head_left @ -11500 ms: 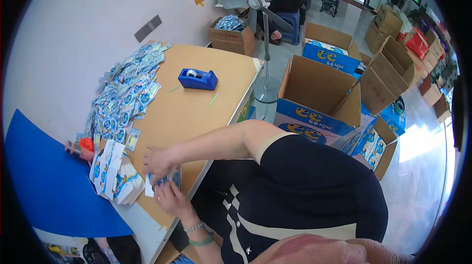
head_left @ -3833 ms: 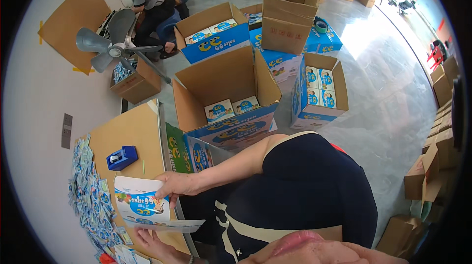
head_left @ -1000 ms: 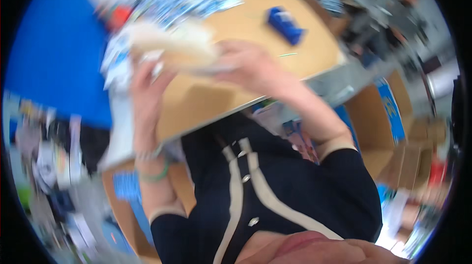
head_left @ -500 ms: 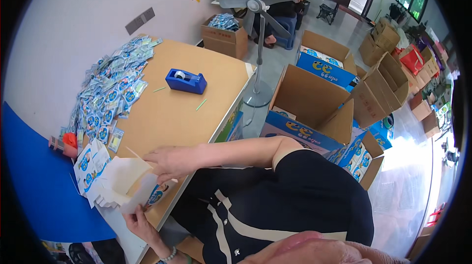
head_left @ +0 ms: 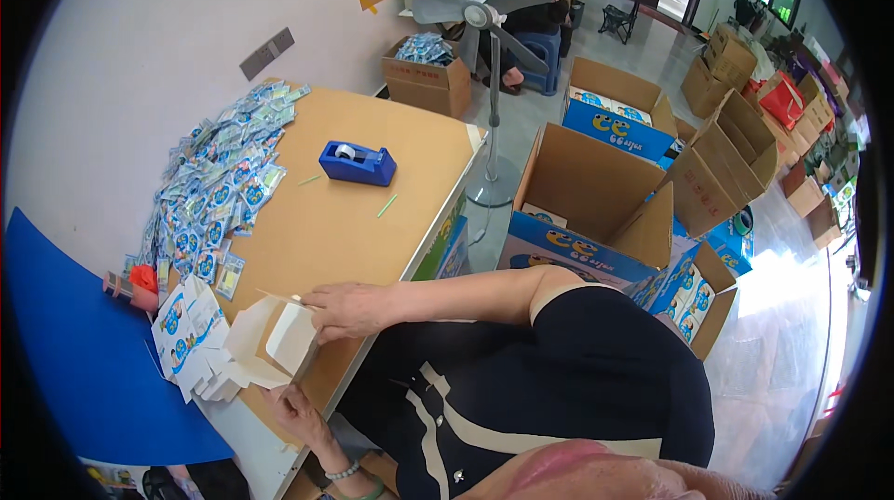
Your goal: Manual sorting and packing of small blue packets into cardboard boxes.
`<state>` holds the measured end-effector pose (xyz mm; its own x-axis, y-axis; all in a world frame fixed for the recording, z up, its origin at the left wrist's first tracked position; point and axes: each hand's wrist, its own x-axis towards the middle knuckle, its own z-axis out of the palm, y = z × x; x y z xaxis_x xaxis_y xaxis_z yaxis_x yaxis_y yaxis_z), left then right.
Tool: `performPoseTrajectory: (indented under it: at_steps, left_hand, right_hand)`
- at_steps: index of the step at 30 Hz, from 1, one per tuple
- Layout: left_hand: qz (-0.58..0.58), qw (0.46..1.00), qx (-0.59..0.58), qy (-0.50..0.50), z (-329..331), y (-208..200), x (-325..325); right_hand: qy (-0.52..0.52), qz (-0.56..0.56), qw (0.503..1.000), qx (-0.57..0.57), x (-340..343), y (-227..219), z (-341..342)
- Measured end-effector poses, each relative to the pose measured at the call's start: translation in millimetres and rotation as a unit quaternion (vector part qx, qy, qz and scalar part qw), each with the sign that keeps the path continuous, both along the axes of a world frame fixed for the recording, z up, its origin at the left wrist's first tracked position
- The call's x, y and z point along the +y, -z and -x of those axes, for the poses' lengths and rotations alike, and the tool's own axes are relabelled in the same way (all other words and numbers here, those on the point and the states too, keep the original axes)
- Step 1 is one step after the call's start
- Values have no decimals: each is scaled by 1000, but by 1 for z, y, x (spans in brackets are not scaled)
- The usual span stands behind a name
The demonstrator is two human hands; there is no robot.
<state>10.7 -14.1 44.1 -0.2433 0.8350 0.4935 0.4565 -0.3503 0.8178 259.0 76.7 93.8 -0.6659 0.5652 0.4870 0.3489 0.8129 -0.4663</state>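
Note:
A small white folding carton (head_left: 256, 340) stands opened out on the near left part of the table, its flaps spread and its hollow inside showing. At its right end, my right hand (head_left: 349, 309) grips a wall, with the fingers curled over the edge. My left hand (head_left: 300, 414), with a beaded bracelet at the wrist, pinches the carton's near lower edge; part of its fingers is hidden beneath. Beside the carton lies a stack of flat printed white cartons (head_left: 186, 332).
Blue-and-white sachets (head_left: 214, 174) are heaped along the wall. A blue tape dispenser (head_left: 358, 163) and thin green sticks (head_left: 387, 206) lie on the table (head_left: 372, 118). A standing fan (head_left: 480, 16) and large open boxes (head_left: 596, 179) stand to the right. Another person (head_left: 549, 6) sits at the back.
The carton has gone from a partly flattened, tilted shape to an opened-out box with its inside showing. Both hands have shifted slightly to the right with it.

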Motion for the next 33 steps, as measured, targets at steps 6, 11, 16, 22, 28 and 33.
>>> performPoseTrajectory:
  at_steps: [6,11,16,22,28,33]
  left_hand:
    - [11,989,-107,-103,-10,0,14]
    - [-44,966,-229,-109,-40,-19,24]
    - [-55,965,-206,-151,-47,-34,36]
    - [-7,948,86,-307,-45,-39,46]
    - [62,949,99,-294,-47,-35,43]
    - [-71,958,142,-237,-17,-18,36]
  right_hand:
    - [69,41,996,33,3,15,26]
    - [50,65,996,27,1,17,36]
    - [87,67,994,-30,-9,10,38]
    - [255,18,967,7,-26,3,46]
    - [193,-30,980,24,-26,9,42]
    - [106,-44,991,-69,-11,9,36]
